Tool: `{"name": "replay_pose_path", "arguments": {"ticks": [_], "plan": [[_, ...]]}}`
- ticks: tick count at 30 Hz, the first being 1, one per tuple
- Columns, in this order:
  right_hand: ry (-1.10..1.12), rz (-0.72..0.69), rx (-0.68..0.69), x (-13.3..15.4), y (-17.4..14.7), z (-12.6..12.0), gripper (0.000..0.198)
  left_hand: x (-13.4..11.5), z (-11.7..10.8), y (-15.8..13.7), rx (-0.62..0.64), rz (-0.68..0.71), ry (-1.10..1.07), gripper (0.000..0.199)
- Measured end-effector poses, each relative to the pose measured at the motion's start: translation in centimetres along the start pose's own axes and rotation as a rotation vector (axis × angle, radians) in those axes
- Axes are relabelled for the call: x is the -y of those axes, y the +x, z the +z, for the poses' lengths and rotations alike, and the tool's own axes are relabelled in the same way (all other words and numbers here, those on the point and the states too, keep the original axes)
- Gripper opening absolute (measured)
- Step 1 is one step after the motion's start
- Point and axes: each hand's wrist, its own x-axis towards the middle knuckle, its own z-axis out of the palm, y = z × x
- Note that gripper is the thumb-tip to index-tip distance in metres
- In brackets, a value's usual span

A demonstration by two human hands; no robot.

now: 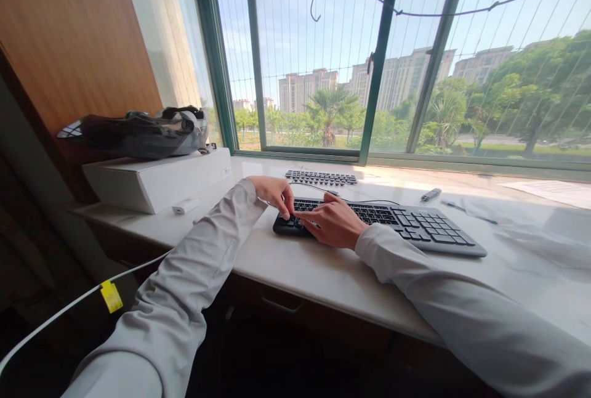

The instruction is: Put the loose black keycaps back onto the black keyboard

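A black keyboard (446,233) lies on the white marble-look counter, partly covered by both hands. At its left end, my left hand (273,191) bends down with thumb and fingers pinched together; anything between the fingertips is too small to make out. My right hand (336,223) rests over the keyboard's left half, index finger stretched toward the left fingertips and thumb apart, with nothing visible in its grasp. Behind the keyboard is a set of loose-looking dark keycaps (321,177) in rows. A thin black cable (376,201) runs between them.
To the left stands a white box (138,182) with a dark plastic-wrapped bundle (138,133) on top. A small white object (184,206) lies beside it. On the right are a small dark tool (431,194), a thin rod (468,212), clear plastic (540,241) and paper (554,191).
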Motion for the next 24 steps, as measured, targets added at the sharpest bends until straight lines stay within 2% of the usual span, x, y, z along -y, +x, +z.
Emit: {"name": "replay_pose_path", "arguments": {"ticks": [7, 24], "plan": [[-0.014, -0.006, -0.029, 0.00, -0.05, 0.07, 0.039, -0.21, -0.07, -0.17, -0.023, -0.014, 0.013, 0.038], [0.034, -0.019, -0.036, -0.26, -0.18, 0.22, 0.035, 0.75, 0.21, 0.61, 0.026, -0.007, -0.056, 0.037]]}}
